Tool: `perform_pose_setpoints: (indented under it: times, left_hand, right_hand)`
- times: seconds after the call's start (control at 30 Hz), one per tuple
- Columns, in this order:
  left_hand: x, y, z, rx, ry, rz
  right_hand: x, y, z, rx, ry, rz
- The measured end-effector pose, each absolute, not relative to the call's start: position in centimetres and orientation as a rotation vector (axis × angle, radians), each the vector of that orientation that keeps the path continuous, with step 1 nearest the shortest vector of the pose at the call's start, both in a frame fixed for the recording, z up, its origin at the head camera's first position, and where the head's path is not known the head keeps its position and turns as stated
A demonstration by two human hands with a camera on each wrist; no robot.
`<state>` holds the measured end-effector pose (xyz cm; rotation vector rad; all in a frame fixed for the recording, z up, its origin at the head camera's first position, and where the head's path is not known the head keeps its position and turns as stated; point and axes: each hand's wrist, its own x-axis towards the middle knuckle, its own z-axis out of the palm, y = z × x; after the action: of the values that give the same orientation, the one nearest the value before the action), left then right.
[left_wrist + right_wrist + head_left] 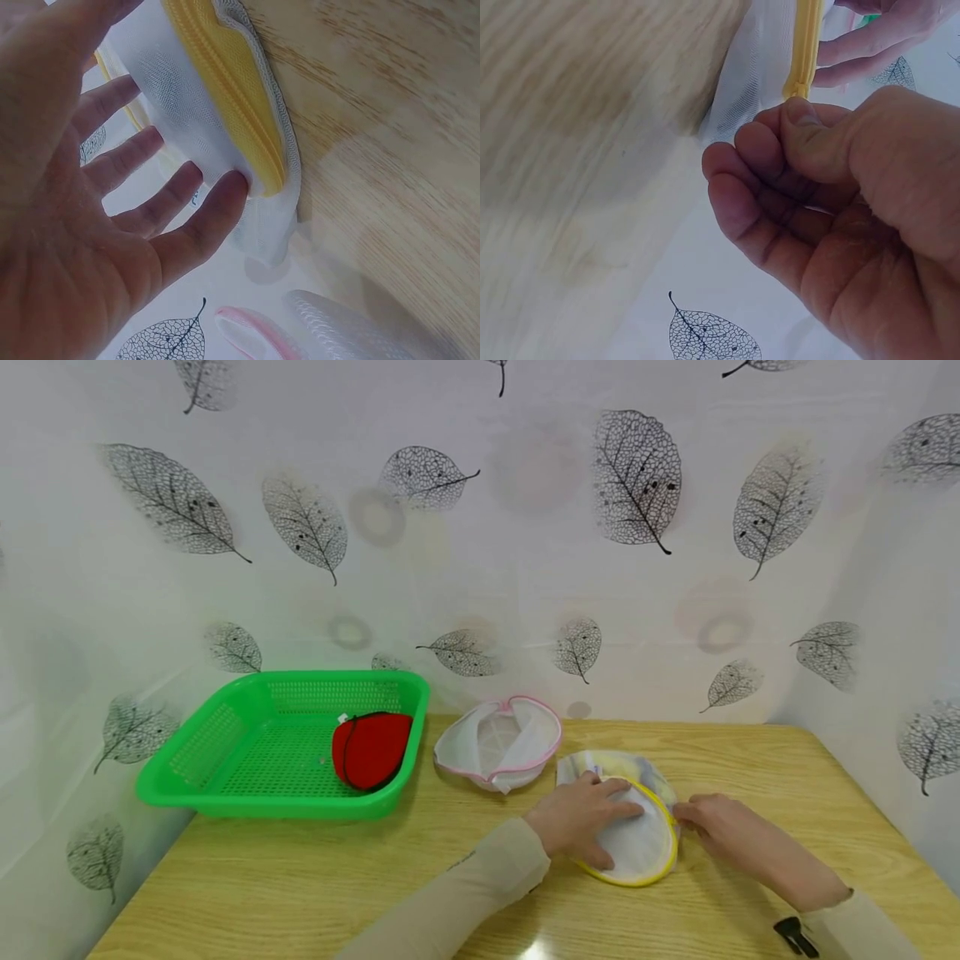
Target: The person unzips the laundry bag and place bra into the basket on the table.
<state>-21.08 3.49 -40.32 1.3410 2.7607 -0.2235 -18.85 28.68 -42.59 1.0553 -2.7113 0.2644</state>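
Observation:
A white mesh laundry bag (633,843) with a yellow zipper (670,827) round its rim lies on the table. My left hand (581,818) rests on its white top with fingers spread; in the left wrist view those fingers (217,202) touch the mesh near the yellow edge. At the bag's right side, my right hand (723,831) pinches the zipper pull between thumb and forefinger. The right wrist view shows this pinch at the end of the yellow slider (798,86), the pull itself hidden by the fingertips.
A second mesh bag with pink trim (498,743) sits unzipped behind my left hand. To the left stands a green plastic basket (262,810) with a red pouch (375,750) inside. A leaf-print curtain (525,568) hangs behind the wooden table (337,885).

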Motion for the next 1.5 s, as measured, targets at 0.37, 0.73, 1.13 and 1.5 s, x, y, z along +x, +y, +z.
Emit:
perform_pose_setpoints:
  times: [0.37, 0.73, 1.13, 1.5]
  left_hand:
    - [-21.16, 3.50, -40.53, 1.342, 2.766, -0.213]
    - [-21.18, 3.48, -40.34, 1.340, 2.759, -0.211]
    - [-21.19, 3.43, -40.40, 1.337, 2.757, -0.154]
    - [-21.25, 3.41, -40.45, 1.360, 2.759, -0.156]
  right_hand:
    - [-18.37, 28.99, -42.67, 1.052, -2.758, 0.285]
    - [-18.10, 29.08, -42.80, 1.072, -2.764, 0.301]
    - [-17.88, 29.05, -43.26, 1.159, -2.637, 0.335]
    - [-17.88, 28.90, -43.27, 1.194, -2.622, 0.354]
